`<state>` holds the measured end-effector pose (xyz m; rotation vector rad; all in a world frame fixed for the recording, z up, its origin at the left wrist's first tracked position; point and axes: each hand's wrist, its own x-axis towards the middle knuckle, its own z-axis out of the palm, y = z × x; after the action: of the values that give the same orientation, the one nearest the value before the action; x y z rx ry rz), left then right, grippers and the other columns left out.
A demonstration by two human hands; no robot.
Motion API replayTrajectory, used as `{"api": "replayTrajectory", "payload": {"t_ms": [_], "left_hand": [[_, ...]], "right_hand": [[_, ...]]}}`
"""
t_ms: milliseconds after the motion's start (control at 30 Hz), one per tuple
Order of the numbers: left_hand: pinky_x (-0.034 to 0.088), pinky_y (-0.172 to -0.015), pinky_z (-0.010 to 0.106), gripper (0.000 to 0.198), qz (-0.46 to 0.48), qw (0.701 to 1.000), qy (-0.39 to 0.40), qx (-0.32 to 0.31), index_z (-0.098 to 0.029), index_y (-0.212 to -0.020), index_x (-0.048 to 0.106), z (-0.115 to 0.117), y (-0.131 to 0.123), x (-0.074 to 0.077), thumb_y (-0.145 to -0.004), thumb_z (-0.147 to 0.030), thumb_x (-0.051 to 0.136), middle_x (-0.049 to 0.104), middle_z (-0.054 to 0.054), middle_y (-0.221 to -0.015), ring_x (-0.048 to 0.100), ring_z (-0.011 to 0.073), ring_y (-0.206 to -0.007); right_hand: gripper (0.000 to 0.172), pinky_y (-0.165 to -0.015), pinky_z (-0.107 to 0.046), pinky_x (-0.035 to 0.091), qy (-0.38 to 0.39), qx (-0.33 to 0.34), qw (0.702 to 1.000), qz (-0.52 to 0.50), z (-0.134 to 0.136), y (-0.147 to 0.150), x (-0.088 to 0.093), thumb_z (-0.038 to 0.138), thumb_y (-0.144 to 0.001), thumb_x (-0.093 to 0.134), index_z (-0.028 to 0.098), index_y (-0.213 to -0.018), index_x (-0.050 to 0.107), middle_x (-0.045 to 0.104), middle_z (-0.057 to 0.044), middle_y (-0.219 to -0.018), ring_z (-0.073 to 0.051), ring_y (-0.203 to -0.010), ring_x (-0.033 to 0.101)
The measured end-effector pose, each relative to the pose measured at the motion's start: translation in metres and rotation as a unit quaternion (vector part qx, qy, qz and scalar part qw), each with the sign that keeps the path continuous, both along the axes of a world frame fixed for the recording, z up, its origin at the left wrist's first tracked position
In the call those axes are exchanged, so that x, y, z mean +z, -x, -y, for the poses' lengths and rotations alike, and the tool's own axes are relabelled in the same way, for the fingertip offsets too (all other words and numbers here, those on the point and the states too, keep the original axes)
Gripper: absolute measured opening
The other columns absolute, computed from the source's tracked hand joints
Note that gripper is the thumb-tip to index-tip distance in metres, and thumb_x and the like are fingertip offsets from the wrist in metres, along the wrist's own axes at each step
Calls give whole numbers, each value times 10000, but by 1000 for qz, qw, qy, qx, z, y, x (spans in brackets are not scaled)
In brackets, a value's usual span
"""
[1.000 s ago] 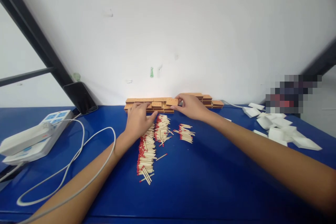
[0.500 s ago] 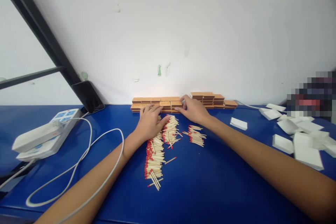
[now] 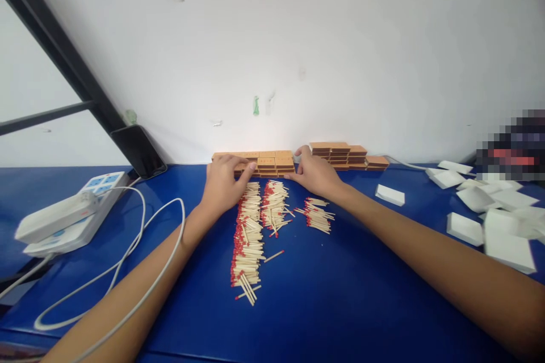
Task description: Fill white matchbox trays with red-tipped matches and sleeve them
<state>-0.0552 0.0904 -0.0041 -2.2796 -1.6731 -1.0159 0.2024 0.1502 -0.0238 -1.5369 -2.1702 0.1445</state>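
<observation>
Orange matchboxes (image 3: pixel 267 162) stand stacked in a low row against the wall. My left hand (image 3: pixel 227 181) rests against the front left part of this row, fingers over the boxes and thumb stretched to the right. At the row's right end is my right hand (image 3: pixel 317 173), its thumb and index finger apart at the end boxes. A taller stack of matchboxes (image 3: pixel 338 154) is just behind it. Red-tipped matches lie below in a long pile (image 3: pixel 249 238), a shorter pile (image 3: pixel 275 204) and a small pile (image 3: pixel 319 215).
White paper trays (image 3: pixel 508 238) are heaped at the right, with a single tray (image 3: pixel 390 194) nearer the middle. On the left are a power strip (image 3: pixel 80 215), a black phone (image 3: pixel 139 150) leaning up, and a white cable (image 3: pixel 142 227) crossing my left forearm.
My left hand has slid left along the row, uncovering the top of the long match pile. My right hand stays at the row's right end. The view has shifted slightly.
</observation>
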Motion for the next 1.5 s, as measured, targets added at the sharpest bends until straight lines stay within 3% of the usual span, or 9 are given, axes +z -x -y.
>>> {"api": "replayTrajectory", "payload": {"t_ms": [233,433,600,700,800,1033,1167,1233,1500], "left_hand": [[492,-1014,540,373,62,989,-38,132,-155,-1112,712,-5,26,-4,-980,-490,616,733,173,-1120,654,376,-1109],[472,-1083,567,511,88,985,-56,134,-112,-1314,589,0,20,-12,-962,-475,660,645,231,-1300,593,397,-1260],[447,-1130,515,363,86,986,-141,6,-175,-1280,605,20,0,0,-988,-383,661,653,146,-1289,586,318,-1266],[458,-1108,499,227,64,981,-164,-79,-208,-1193,649,37,-17,8,-998,-323,654,666,110,-1265,598,285,-1235],[468,-1098,493,188,48,976,-155,-148,-231,-1180,654,50,-31,11,-995,-261,647,696,79,-1214,616,265,-1208],[507,-1026,483,140,56,975,-87,-196,-240,-1120,696,67,-45,9,-985,-246,659,745,54,-1091,639,258,-1123],[552,-930,474,417,67,978,-21,-197,-240,-1314,673,75,-51,5,-933,-383,764,747,72,-1107,638,271,-1072],[563,-923,473,545,81,970,8,-227,-241,-1389,634,79,-53,4,-901,-410,807,748,77,-1140,637,269,-1073],[579,-892,431,361,113,945,76,-297,-249,-1194,721,85,-58,3,-852,-242,835,770,44,-1038,667,239,-972]], "right_hand": [[507,-592,-319,379,13,1,1000,4,5,4,1,454,-883,743,208,-1227,464,752,-61,-874,-265,-770,698],[322,-639,-344,422,5,9,1000,20,20,-32,40,513,-950,608,224,-1094,603,763,-82,-882,-256,-796,691],[397,-703,-386,499,101,36,987,117,35,-125,56,538,-737,752,232,-981,687,766,-97,-967,-290,-828,703],[509,-802,-417,547,124,22,988,86,42,-172,43,552,-714,743,219,-1094,685,752,-138,-1120,-336,-978,715],[417,-719,-427,546,145,0,987,64,43,-194,29,529,-717,740,209,-981,695,744,-121,-914,-319,-814,709],[362,-727,-365,524,51,73,990,-106,69,-136,39,523,-922,605,251,-1134,713,699,-56,-906,-227,-801,647],[295,-725,-315,543,49,126,936,-325,112,-69,41,473,-921,690,266,-1128,651,703,-40,-1010,-200,-877,665],[282,-679,-301,533,65,145,934,-320,129,-48,38,460,-895,756,275,-1079,650,703,-10,-968,-166,-765,640],[252,-842,-367,549,24,207,958,-199,140,-44,24,449,-911,785,295,-1073,669,736,-7,-990,-198,-860,682]]}}
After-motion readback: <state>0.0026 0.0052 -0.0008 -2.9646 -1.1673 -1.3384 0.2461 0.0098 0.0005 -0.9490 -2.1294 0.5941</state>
